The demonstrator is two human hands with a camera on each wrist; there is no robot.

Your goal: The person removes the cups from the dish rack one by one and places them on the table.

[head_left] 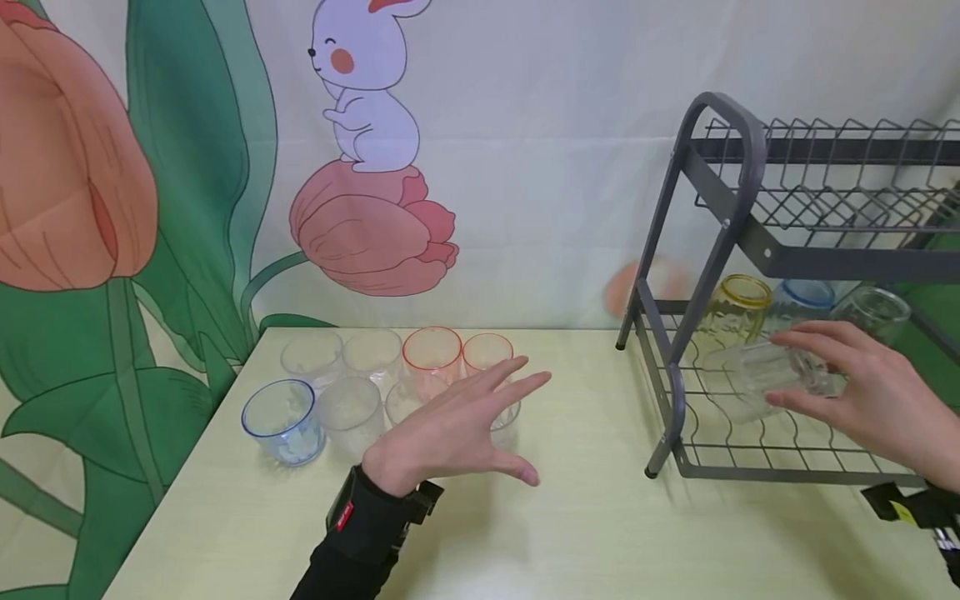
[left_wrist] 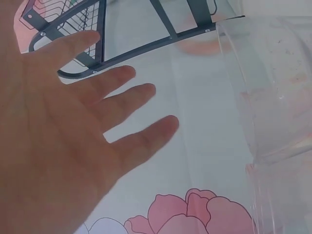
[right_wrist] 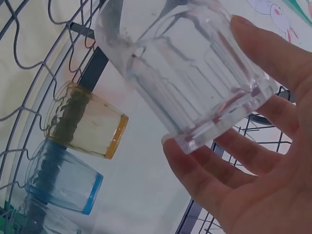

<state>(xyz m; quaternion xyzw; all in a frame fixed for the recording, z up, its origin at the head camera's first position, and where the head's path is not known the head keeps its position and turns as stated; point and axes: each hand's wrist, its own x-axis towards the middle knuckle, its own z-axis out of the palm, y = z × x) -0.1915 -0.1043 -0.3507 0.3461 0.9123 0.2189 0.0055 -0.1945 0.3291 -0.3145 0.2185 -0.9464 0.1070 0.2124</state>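
My right hand point(head_left: 873, 383) grips a clear glass point(head_left: 783, 375) by its thick base, between thumb and fingers. The glass is tipped on its side, mouth pointing left, over the lower shelf of a dark wire rack point(head_left: 716, 267). In the right wrist view the fluted wall of this clear glass point(right_wrist: 190, 73) is plain to see. My left hand point(head_left: 457, 425) is spread, palm bare, over the right part of a group of glasses on the table. It partly hides clear glasses there, and whether it touches any I cannot tell.
Behind the held glass, a yellow glass point(head_left: 738, 308), a blue glass point(head_left: 802, 307) and another clear glass point(head_left: 873, 315) stand in the rack. On the table are a blue-rimmed glass point(head_left: 285, 425), two red-rimmed glasses point(head_left: 432, 354) and several clear glasses point(head_left: 351, 412).
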